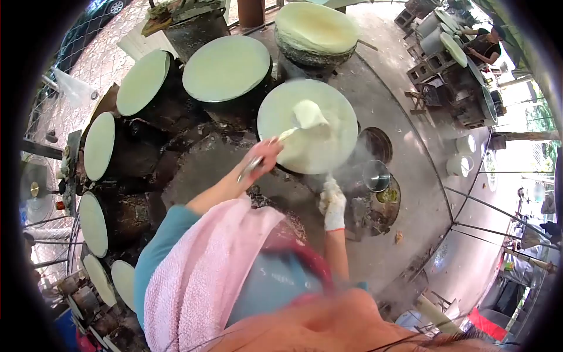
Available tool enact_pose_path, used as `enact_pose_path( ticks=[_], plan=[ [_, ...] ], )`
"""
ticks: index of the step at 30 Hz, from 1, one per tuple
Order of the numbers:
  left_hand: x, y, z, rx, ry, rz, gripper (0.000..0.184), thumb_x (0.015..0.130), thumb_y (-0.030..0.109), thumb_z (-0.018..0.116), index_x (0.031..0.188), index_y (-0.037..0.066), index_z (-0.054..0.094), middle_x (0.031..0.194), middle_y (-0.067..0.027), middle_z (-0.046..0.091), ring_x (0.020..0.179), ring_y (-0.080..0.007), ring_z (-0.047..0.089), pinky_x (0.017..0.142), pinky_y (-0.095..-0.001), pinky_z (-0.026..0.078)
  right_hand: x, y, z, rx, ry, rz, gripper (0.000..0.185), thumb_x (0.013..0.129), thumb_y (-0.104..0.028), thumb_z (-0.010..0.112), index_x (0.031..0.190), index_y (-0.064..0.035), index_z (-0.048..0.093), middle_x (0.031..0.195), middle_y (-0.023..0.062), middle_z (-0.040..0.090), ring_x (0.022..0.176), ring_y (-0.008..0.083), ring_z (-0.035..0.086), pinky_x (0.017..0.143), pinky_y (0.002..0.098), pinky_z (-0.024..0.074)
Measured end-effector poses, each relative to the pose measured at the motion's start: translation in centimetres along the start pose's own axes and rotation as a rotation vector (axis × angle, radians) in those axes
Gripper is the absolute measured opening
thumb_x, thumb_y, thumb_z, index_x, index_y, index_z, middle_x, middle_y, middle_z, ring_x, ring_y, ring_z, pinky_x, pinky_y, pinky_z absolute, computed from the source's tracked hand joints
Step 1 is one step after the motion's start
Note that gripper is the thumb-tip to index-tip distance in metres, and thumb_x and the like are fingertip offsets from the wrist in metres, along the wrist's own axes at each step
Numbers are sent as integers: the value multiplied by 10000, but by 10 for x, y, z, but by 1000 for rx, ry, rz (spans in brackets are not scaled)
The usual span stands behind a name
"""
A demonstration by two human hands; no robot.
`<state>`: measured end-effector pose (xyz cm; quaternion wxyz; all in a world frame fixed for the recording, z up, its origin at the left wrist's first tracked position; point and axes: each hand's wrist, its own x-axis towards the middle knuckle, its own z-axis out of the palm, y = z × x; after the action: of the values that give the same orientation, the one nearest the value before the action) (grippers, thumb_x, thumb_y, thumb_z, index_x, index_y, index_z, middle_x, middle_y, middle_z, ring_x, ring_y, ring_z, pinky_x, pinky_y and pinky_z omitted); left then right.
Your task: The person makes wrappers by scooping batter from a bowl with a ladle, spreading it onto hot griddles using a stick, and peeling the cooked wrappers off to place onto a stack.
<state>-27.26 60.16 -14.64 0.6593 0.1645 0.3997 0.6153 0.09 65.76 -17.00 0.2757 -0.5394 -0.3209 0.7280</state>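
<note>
My left hand, bare, is closed around the handle of a ladle. The ladle's bowl, coated in pale batter, is over a round griddle covered with a thin pale layer. Steam drifts off the griddle's right side. In a white glove, my right hand is at the griddle's near edge with its fingers drawn together toward the rim. Whatever those fingers hold, if anything, I cannot make out.
Several batter-covered griddles on dark stoves curve around my left, such as one griddle. A tall stack of flatbreads stands behind. To the right are a metal pot and white buckets. A person works at the far right.
</note>
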Motion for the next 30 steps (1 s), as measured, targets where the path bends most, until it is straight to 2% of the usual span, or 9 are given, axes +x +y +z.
enact_pose_path(
  ticks=[1, 4, 7, 8, 13, 19, 21, 24, 30],
  plan=[
    [-17, 1, -4, -928, -171, -326, 241, 1013, 223, 380, 957, 21, 501, 527, 97, 346, 306, -12, 316, 303, -193, 237, 14, 0, -17, 15, 70, -17, 244, 920, -347, 599, 1096, -180, 622, 571, -67, 441, 372, 38, 326, 336, 209, 231],
    [-50, 27, 32, -464, -128, -159, 290, 1021, 244, 357, 974, -8, 492, 518, 94, 326, 304, -19, 326, 322, -187, 250, 42, 23, -46, -176, 70, -44, 267, 921, -304, 609, 1125, -133, 633, 627, -83, 487, 443, 12, 353, 389, 191, 272],
    [-59, 42, 24, -827, -261, -163, 306, 1014, 229, 369, 1059, -62, 452, 596, 68, 381, 333, -19, 366, 347, -189, 261, 27, 39, -40, -410, -190, -9, 348, 910, -172, 624, 1222, -19, 602, 766, -87, 551, 605, -24, 413, 529, 139, 330],
    [-68, 48, 19, -941, -293, -137, 311, 1013, 224, 370, 1074, -72, 442, 616, 62, 392, 339, -19, 371, 348, -190, 262, 41, 56, -55, -472, -206, -230, 336, 908, -119, 611, 1223, -3, 604, 864, -42, 598, 689, 9, 473, 604, 164, 395],
    [-128, 74, -38, -830, -205, 24, 280, 1014, 198, 332, 1021, -44, 473, 603, 62, 373, 359, -11, 342, 401, -202, 268, 49, 73, -68, -340, -1, -164, 341, 932, -135, 580, 1250, -10, 581, 863, -52, 575, 641, 5, 434, 528, 169, 347],
    [-216, 134, -151, -774, 43, 238, 300, 1016, 211, 335, 990, -48, 484, 586, 67, 383, 354, -8, 336, 375, -189, 263, 13, 94, 96, -559, -279, -242, 382, 926, -112, 595, 1285, 6, 542, 931, -3, 614, 690, 12, 508, 577, 167, 413],
    [-246, 168, -196, -711, 131, 283, 293, 1004, 205, 364, 986, -59, 492, 580, 55, 377, 351, -17, 342, 364, -203, 280, 18, 102, 168, -386, -222, -164, 226, 943, -241, 582, 1121, -110, 628, 594, -84, 447, 421, 2, 334, 365, 183, 246],
    [-285, 220, -206, 145, 607, 305, 242, 985, 196, 419, 887, -10, 499, 557, 13, 405, 362, -79, 379, 362, -252, 309, 23, 112, 270, -292, -237, -19, 194, 957, -288, 554, 1105, -177, 612, 557, -95, 429, 355, 14, 292, 321, 196, 206],
    [-339, 305, -299, 81, 491, 295, 244, 988, 187, 410, 876, -11, 499, 557, 22, 378, 377, -68, 336, 377, -231, 264, 45, 123, 462, -47, -562, -96, 288, 910, -176, 628, 1175, -71, 583, 807, -38, 593, 624, 32, 527, 518, 177, 427]
  ],
)
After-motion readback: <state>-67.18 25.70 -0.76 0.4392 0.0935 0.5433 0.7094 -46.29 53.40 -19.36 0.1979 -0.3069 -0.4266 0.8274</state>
